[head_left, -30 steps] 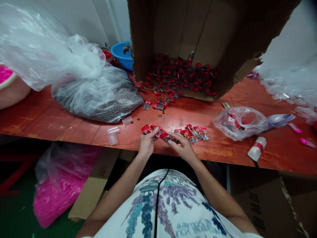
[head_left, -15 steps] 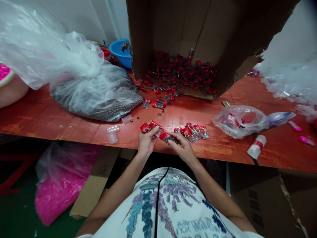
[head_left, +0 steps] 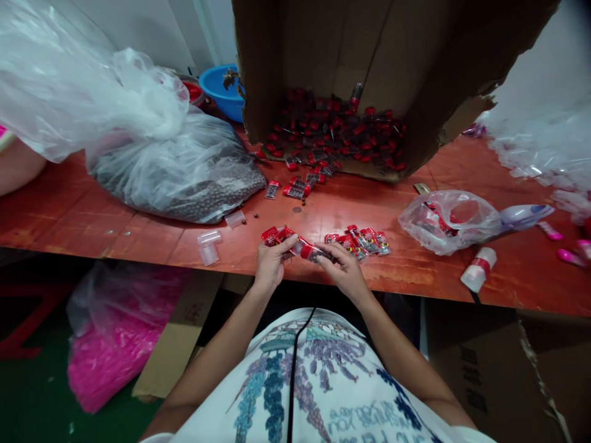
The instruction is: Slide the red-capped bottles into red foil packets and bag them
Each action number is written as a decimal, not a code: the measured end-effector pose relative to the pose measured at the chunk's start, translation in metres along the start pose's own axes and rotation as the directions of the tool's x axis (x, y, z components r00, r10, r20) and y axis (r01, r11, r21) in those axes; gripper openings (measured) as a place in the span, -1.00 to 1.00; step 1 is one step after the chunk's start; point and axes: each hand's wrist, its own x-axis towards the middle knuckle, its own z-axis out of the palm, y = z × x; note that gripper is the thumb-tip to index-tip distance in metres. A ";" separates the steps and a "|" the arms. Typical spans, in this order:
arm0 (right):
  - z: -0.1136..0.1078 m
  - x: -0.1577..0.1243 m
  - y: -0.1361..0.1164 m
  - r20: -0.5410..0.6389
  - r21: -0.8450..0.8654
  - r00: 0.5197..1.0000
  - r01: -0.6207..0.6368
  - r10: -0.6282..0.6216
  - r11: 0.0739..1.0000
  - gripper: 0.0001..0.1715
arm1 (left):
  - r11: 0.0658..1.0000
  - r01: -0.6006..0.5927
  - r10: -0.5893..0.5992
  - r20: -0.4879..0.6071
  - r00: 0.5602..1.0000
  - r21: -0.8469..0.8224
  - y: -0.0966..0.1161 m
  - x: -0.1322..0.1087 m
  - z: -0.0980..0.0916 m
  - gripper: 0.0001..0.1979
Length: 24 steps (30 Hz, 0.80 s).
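Note:
My left hand (head_left: 271, 261) is closed on several small red printed plastic packets (head_left: 273, 235), pinched under the thumb. Between the fingers of my right hand (head_left: 344, 267) is a small clear container with a red cap (head_left: 308, 250), dark contents showing through its wall. Its capped end meets the open end of a clear packet in my left hand; how far inside it sits I cannot tell. Just beyond my right hand lies a pile of red packets with dark contents (head_left: 360, 240).
A torn cardboard box (head_left: 406, 166) on its side holds many red-capped containers (head_left: 341, 132). A big clear bag of dark balls (head_left: 194, 184) rests at left, near empty clear containers (head_left: 209, 246). At right are a plastic bag with red packets (head_left: 450, 221) and a white roll (head_left: 479, 269).
The red-capped container has come up against the packet in my left hand, its cap now meeting the packet's edge. Both hands stay in nearly the same place.

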 end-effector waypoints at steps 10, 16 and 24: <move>0.014 -0.006 0.010 -0.109 0.166 0.982 -0.137 0.157 0.977 -0.60 | 0.999 -0.032 0.032 0.043 0.999 -0.006 -0.001 -0.007 0.004 -0.63; 0.019 -0.008 0.017 -0.096 0.256 0.977 -0.161 0.191 0.953 -0.60 | 0.999 -0.043 0.042 0.104 0.994 0.008 -0.005 -0.009 0.001 -0.59; 0.024 -0.009 0.019 -0.077 0.371 0.964 -0.210 0.255 0.905 -0.64 | 0.999 -0.004 -0.010 0.246 0.969 0.055 -0.004 -0.018 0.002 -0.39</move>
